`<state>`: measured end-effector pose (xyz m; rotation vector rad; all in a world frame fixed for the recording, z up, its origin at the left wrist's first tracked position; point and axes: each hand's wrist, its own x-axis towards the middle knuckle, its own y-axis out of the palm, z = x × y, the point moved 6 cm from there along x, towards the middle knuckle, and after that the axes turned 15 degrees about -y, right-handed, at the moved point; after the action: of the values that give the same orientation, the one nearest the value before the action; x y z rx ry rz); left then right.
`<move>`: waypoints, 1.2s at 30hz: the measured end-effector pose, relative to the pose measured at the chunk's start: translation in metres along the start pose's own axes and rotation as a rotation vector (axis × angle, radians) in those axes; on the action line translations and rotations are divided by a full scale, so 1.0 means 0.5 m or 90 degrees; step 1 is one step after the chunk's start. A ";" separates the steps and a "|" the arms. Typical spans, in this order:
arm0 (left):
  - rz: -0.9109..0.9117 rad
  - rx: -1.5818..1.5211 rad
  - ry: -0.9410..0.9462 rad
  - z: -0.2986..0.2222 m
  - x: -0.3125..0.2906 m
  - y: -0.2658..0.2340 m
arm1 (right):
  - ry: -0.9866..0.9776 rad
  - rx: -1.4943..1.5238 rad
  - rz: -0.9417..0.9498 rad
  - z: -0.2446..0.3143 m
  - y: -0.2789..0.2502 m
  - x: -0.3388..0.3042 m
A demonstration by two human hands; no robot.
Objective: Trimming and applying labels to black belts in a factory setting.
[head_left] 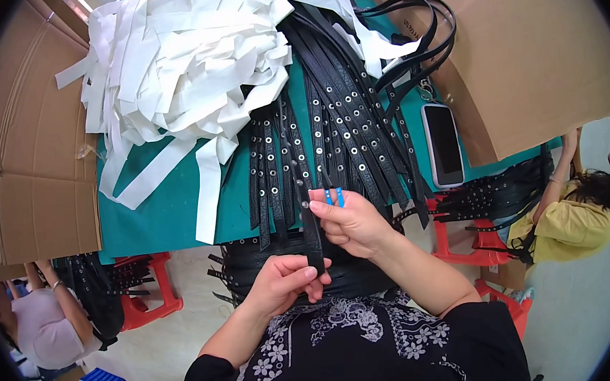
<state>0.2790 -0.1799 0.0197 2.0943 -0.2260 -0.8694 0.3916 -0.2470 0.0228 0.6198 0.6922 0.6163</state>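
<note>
A black strap (310, 228) with a row of metal eyelets runs upright between my two hands. My left hand (288, 283) is closed, pinching its lower end between thumb and fingers. Higher up, my right hand (355, 222) is closed too, with its thumb against the strap beside an eyelet. Tucked in the right fingers is a small blue-handled tool (334, 197) with dark points upward; it looks like thread snips. Many more eyelet straps (346, 121) lie fanned on the green table (156, 229) just beyond my hands. Further black straps (253, 257) lie across my lap.
White strips (185, 63) are heaped at the back left. A phone (444, 146) lies right of the straps, near looped black straps (443, 33). Cardboard boxes (32, 142) flank the table. Co-workers (579, 217) sit at both sides, with red stools (155, 290) nearby.
</note>
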 end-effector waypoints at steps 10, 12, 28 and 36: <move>-0.048 -0.117 -0.019 -0.029 0.025 0.013 | 0.009 0.137 0.055 -0.043 -0.004 0.010; -0.102 -0.092 -0.003 -0.033 0.023 0.007 | -0.009 0.061 0.045 -0.041 -0.007 0.014; -0.157 0.696 -0.207 0.014 -0.203 -0.161 | -0.159 0.221 0.136 0.288 0.013 0.222; -0.217 1.083 -1.078 0.345 -0.547 -0.517 | -0.379 -0.106 -0.049 0.345 -0.064 0.116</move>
<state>-0.0735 -0.0053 -0.1099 1.7210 -2.0615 -3.2347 0.5629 -0.2808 0.0839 0.5788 0.1044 0.3819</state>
